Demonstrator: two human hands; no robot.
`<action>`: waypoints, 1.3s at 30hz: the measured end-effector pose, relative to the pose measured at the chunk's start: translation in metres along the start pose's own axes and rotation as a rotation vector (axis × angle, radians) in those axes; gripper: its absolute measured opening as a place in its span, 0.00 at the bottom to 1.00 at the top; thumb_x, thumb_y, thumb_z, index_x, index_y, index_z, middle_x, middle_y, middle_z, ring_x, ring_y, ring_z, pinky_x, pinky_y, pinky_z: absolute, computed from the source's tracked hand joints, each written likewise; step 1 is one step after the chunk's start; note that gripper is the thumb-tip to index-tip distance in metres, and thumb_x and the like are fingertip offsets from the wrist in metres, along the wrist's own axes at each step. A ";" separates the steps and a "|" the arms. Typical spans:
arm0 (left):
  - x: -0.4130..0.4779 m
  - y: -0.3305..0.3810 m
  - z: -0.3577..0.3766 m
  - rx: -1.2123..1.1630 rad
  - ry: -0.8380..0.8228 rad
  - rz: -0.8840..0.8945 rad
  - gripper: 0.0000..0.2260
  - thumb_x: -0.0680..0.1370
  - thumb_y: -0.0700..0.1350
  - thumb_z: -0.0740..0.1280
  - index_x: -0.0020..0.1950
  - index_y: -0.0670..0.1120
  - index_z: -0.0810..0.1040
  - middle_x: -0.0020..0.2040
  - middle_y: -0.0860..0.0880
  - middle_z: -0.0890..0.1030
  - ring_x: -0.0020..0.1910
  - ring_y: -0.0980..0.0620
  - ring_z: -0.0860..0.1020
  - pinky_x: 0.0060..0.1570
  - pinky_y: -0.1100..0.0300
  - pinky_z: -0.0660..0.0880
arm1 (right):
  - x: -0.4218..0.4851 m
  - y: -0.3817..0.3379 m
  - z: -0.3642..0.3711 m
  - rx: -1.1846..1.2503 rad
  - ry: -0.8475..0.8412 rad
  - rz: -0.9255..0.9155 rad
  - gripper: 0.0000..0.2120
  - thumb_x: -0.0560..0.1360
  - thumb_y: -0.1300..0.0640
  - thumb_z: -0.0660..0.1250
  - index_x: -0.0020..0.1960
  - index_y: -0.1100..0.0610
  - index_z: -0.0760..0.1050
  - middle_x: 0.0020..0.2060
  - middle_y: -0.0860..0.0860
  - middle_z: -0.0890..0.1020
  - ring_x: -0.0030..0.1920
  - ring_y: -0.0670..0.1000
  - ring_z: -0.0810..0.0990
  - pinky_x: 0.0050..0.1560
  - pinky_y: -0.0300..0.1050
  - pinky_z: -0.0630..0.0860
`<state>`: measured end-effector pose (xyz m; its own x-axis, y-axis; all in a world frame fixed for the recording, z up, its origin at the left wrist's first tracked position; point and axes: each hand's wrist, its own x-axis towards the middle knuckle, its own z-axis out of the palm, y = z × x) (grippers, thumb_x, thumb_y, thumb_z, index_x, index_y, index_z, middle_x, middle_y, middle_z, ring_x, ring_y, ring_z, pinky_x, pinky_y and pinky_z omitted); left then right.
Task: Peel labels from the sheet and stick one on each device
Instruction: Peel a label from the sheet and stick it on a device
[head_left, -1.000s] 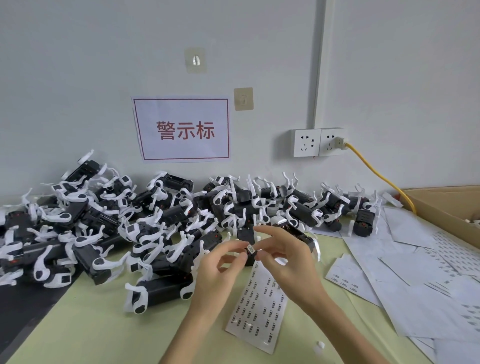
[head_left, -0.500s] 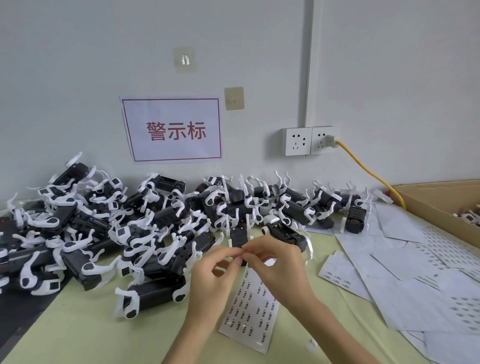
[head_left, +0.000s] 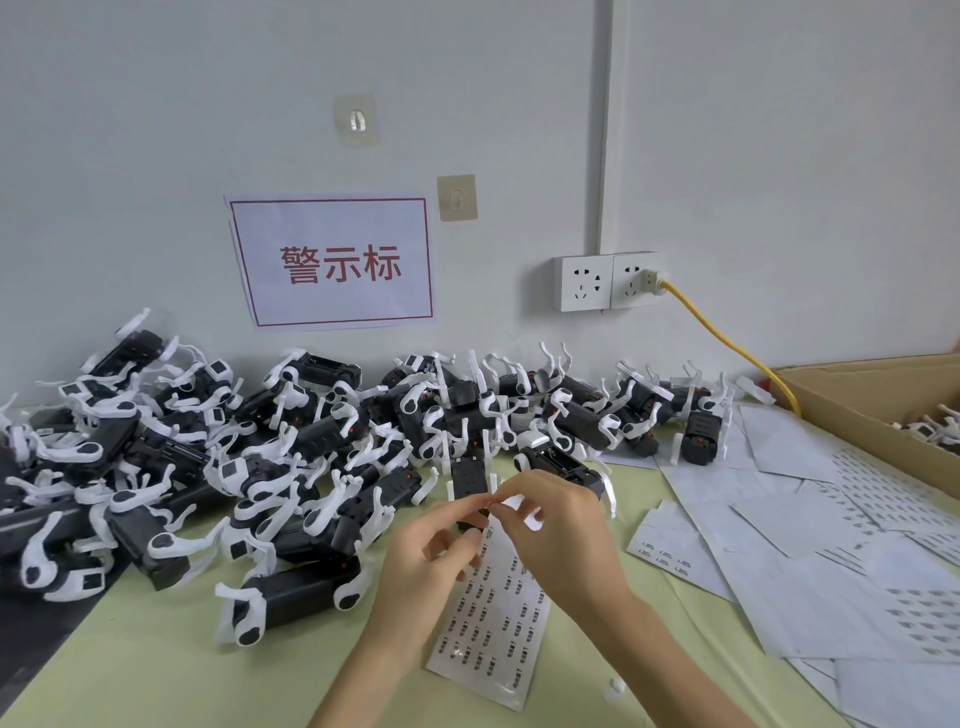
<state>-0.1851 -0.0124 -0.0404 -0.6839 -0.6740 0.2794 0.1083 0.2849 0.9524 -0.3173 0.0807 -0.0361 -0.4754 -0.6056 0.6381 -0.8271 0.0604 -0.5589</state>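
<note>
- Closest to the camera is the label sheet (head_left: 493, 618), lying flat on the pale green table (head_left: 130, 665). Its long axis runs from the near edge up and away, leaning a bit left at the far end, and the top goes under the hands.
- The left hand (head_left: 421, 566) hovers over the sheet's upper left, thumb and index finger curled in toward the other hand. The right hand (head_left: 561, 535) comes in from the right with thumb and index tips pinched together, meeting the left fingertips. Whatever sits between them is too small to make out, so can't tell if a label is in there.
- Just behind the fingertips a black device (head_left: 470, 478) with white legs lies with its long axis pointing away toward the wall.
- Off to the right there's a mess of used backing sheets (head_left: 810, 545), overlapping each other.
- Further back, a big pile of devices (head_left: 218, 457) stretches along the wall from the left edge to about the middle right.
- Far right, a cardboard box (head_left: 852, 410) with a few more devices inside.
- On the wall: a red-bordered sign (head_left: 332, 262), a double socket (head_left: 605, 282), and a yellow cable (head_left: 727, 343) running down from it.
</note>
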 end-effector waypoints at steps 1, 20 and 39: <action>0.000 0.000 -0.001 0.000 -0.006 -0.005 0.16 0.72 0.46 0.68 0.57 0.57 0.87 0.46 0.51 0.85 0.39 0.52 0.80 0.39 0.64 0.75 | 0.000 0.000 0.000 -0.009 -0.010 -0.005 0.04 0.75 0.57 0.74 0.46 0.48 0.82 0.40 0.39 0.81 0.40 0.44 0.79 0.40 0.38 0.75; -0.003 -0.016 0.001 0.681 -0.108 0.323 0.13 0.79 0.39 0.68 0.56 0.55 0.85 0.60 0.68 0.78 0.64 0.68 0.73 0.61 0.73 0.67 | 0.013 0.019 -0.013 -0.015 0.184 0.236 0.16 0.74 0.56 0.74 0.60 0.49 0.77 0.55 0.40 0.75 0.54 0.48 0.79 0.58 0.54 0.76; -0.003 -0.021 0.006 0.734 -0.347 0.260 0.08 0.78 0.52 0.69 0.56 0.57 0.85 0.53 0.66 0.83 0.60 0.67 0.72 0.61 0.70 0.67 | 0.017 0.049 -0.025 0.173 0.356 0.477 0.31 0.70 0.53 0.77 0.68 0.50 0.66 0.47 0.42 0.77 0.49 0.48 0.77 0.44 0.41 0.69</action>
<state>-0.1892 -0.0124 -0.0619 -0.8972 -0.3134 0.3112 -0.1209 0.8520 0.5094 -0.3728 0.0930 -0.0395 -0.8765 -0.2397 0.4175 -0.4522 0.1122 -0.8848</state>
